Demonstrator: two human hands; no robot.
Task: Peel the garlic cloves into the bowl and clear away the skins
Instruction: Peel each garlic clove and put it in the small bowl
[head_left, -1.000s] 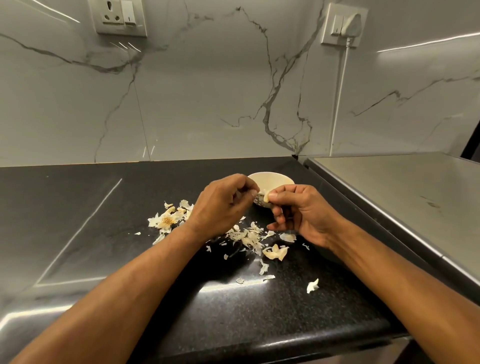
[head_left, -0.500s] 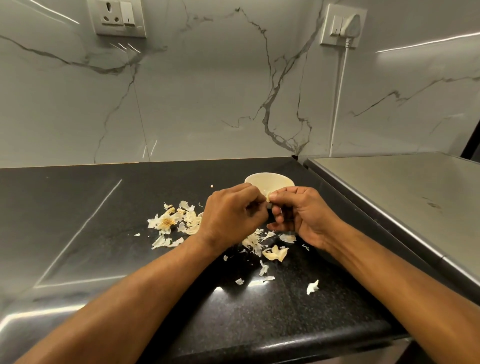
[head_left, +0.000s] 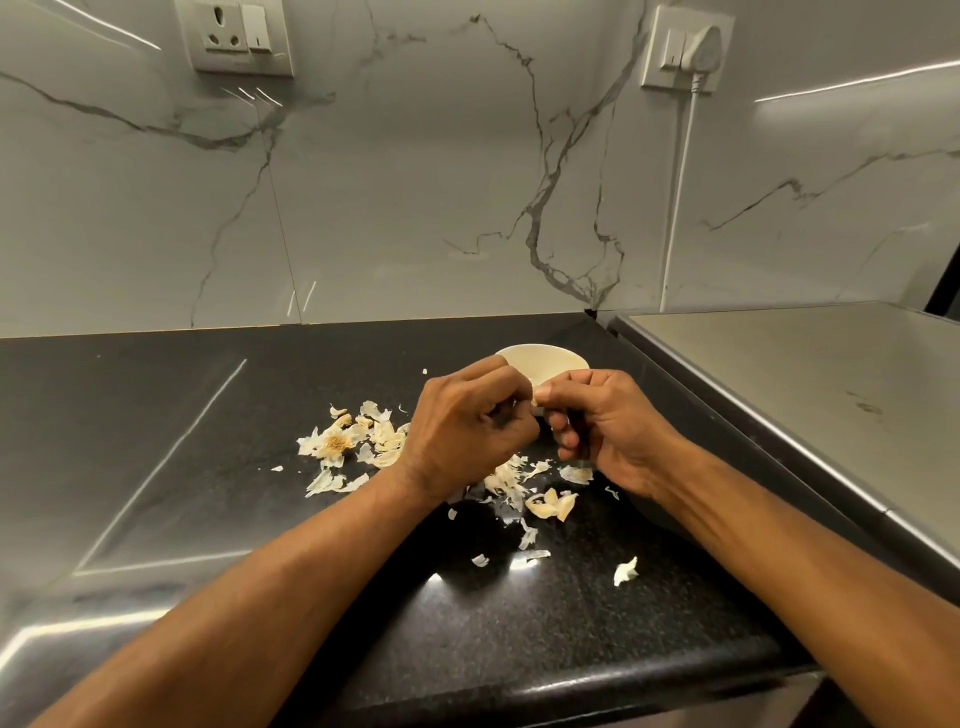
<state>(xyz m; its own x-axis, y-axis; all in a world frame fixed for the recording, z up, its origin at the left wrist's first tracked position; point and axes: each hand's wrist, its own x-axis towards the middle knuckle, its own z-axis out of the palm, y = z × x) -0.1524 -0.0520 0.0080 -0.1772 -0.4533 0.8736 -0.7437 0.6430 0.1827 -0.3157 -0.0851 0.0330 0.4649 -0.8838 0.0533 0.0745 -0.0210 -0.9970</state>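
A white marble-veined wall (head_left: 415, 197) rises behind a black speckled stone counter (head_left: 545, 623), which meets a grey brushed-metal surface (head_left: 810, 395) on the right. Two white sockets sit high on the wall: a bare switched socket (head_left: 236, 36) at left, and at right a socket with a white plug (head_left: 701, 47) whose white cord (head_left: 678, 197) drops straight down to the counter's back edge.

Both forearms reach in from the near edge and meet over the middle of the counter. Directly behind the knuckles stands a small cream round bowl (head_left: 545, 358); only its far rim and inner wall show, and the hands block any sight of what lies inside it.

The left hand (head_left: 467, 426) is curled, its fingertips pressed against those of the right hand (head_left: 602, 421), which is curled as well. Between thumb and forefinger tips both hands pinch a pale garlic clove (head_left: 534, 399), held just in front of the bowl's near rim and above the counter. Only a sliver of it shows, so its long axis and pointing cannot be told.

Papery cream garlic skins (head_left: 363, 441) lie scattered on the counter left of the left hand, under both wrists and nearer the counter's front edge, where one stray white skin scrap (head_left: 625, 571) lies apart.
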